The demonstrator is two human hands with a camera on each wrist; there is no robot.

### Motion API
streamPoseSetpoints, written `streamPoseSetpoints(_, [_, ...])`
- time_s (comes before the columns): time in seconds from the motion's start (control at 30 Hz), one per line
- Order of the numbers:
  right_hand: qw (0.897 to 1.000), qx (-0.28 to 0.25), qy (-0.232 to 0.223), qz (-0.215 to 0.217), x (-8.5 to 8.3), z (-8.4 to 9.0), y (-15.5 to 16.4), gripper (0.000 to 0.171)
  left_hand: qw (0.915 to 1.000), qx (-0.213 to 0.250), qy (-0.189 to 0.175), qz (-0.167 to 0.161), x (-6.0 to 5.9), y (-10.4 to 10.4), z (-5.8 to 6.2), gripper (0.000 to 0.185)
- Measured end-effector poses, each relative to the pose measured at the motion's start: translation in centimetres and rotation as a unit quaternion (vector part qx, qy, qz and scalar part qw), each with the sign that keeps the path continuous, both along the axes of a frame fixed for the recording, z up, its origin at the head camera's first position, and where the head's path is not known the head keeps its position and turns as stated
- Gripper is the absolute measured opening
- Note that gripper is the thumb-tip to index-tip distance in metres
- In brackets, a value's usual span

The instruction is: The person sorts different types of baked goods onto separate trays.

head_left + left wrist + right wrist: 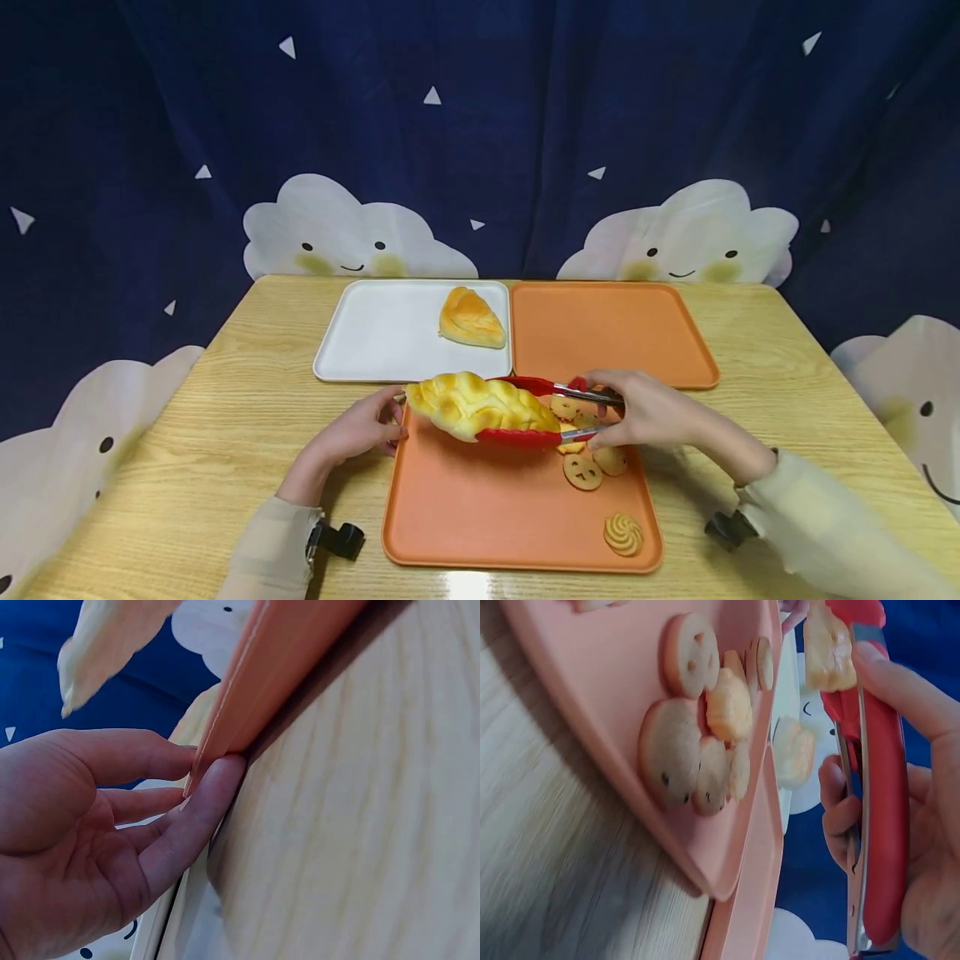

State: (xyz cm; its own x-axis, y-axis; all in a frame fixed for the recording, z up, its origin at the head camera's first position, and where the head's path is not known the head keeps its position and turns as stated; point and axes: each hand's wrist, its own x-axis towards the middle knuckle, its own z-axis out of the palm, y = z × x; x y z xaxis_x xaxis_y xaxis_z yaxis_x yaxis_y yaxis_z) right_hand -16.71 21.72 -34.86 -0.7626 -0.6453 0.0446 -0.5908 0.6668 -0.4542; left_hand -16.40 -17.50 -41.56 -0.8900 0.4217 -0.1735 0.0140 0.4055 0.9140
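In the head view my right hand (pixel 648 412) grips a pair of red-and-metal tongs (pixel 517 437). Between their red tips is a long, glossy braided bread loaf (pixel 472 404), held over the back of the near orange tray (pixel 495 517). My left hand (pixel 358 429) is at that tray's back left corner. The left wrist view shows its thumb and fingers pinching the tray edge (pixel 277 682). In the right wrist view the red tong handle (pixel 885 795) lies in my palm, with one end of the loaf (pixel 826 652) visible beside the thumb.
Several cookies (pixel 582 472) cluster at the near tray's right side, and a swirled cookie (pixel 623 534) lies in its front right corner. Behind stand a white tray (pixel 382 333) bearing a wedge-shaped bread (pixel 469 318) and another orange tray (pixel 600 329). A dark curtain (pixel 480 125) hangs beyond the table.
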Motion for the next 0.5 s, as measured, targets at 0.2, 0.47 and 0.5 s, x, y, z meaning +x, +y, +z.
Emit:
streamPoseSetpoints(0.2, [0.999, -0.009, 0.019, -0.032, -1.2, -0.5, -1.7, 0.067, 1.0000, -0.001, -0.008, 0.002, 0.0, 0.1, 0.2, 0.063])
streamPoseSetpoints(0.47, [0.997, -0.009, 0.057, -0.054, -2.9, -1.3, -4.4, 0.066, 0.9997, 0.018, -0.011, -0.007, 0.0, 0.0, 0.1, 0.059])
streamPoseSetpoints(0.5, [0.997, -0.008, 0.053, -0.059, -3.1, -1.3, -4.8, 0.067, 0.9998, 0.018, -0.012, -0.006, 0.0, 0.0, 0.1, 0.058])
